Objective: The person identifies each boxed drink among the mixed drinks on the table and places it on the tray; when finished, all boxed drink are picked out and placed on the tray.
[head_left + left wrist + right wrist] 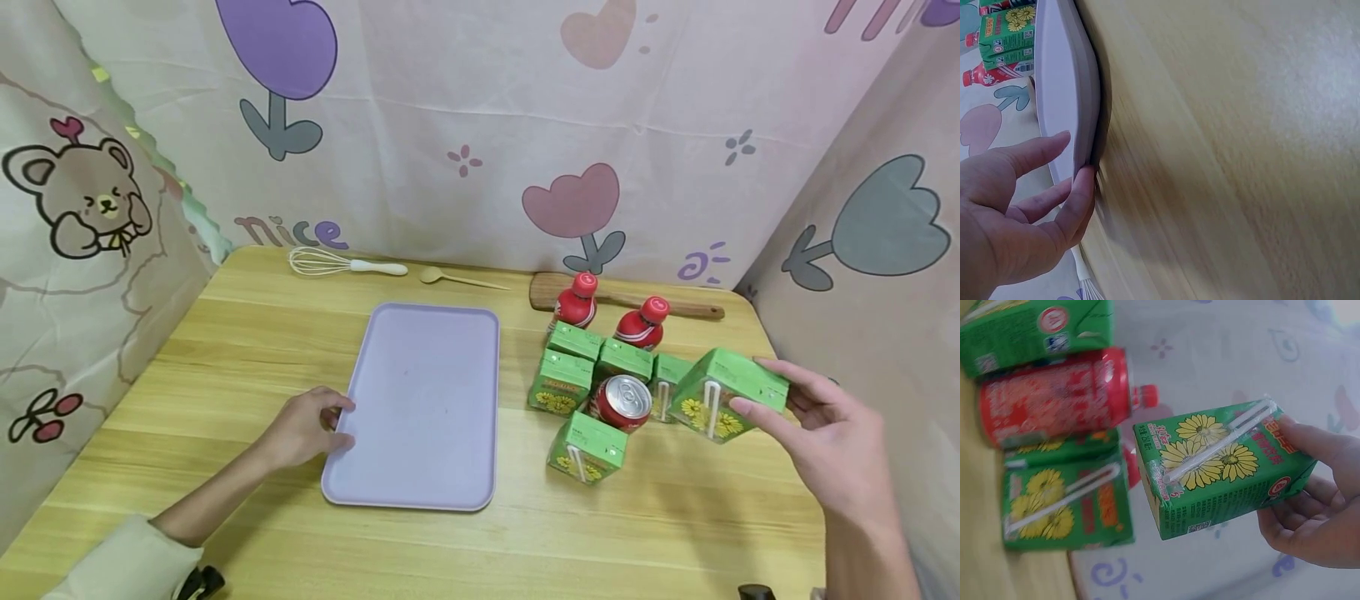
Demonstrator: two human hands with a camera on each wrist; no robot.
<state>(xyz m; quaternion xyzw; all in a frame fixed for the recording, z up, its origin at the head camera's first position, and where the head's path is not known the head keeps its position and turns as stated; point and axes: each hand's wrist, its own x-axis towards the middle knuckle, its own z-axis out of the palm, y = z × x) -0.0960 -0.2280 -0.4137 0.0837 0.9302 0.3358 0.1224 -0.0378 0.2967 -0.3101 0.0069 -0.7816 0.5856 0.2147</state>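
In the head view, my right hand holds a green drink carton above the table, tilted, thumb on one side and fingers on the other. Yellow flowers and a wrapped white straw show on the carton's face in the right wrist view. My left hand is at the left edge of a pale purple tray. In the left wrist view, its fingers touch the rim from outside while the thumb reaches over the top. More green cartons stand right of the tray, around a red drink can.
Two red-capped bottles stand behind the cartons. A wooden spatula, a small wooden spoon and a white whisk lie along the back edge. Printed cloth hangs behind and beside the wooden table.
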